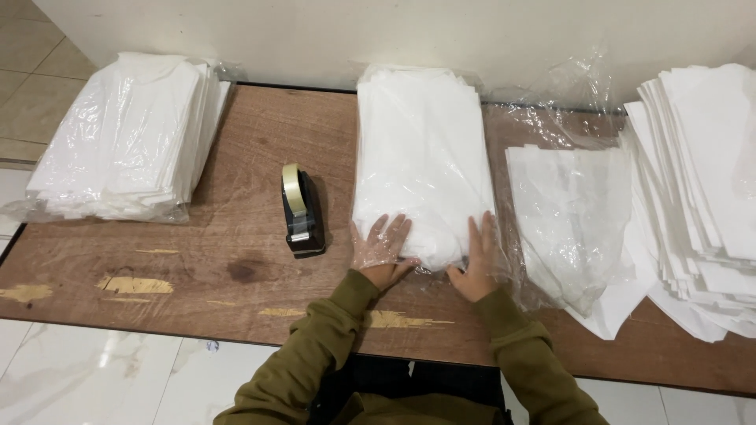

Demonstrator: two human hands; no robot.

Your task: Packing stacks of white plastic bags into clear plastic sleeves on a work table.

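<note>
Hands in olive sleeves rest on the near end of a plastic-wrapped stack of white sheets [423,161] on a worn wooden table [236,236]: the left hand [383,250] lies flat with fingers spread, and the right hand [476,264] is open, pressed against the stack's right corner. Just left of the left hand stands a black tape dispenser [301,211], farther left another bagged white stack [126,138], and right of the right hand loose white sheets in clear plastic [571,216] beside a tall unwrapped pile [701,189].

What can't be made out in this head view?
- Left hand fingers: veiled under the clear film of the middle bagged stack.
- Right-hand loose stack: cut off by the frame's right edge.
- Tape dispenser: its cutter end is too dark to read.
- Right hand palm: faces down, hidden.
</note>
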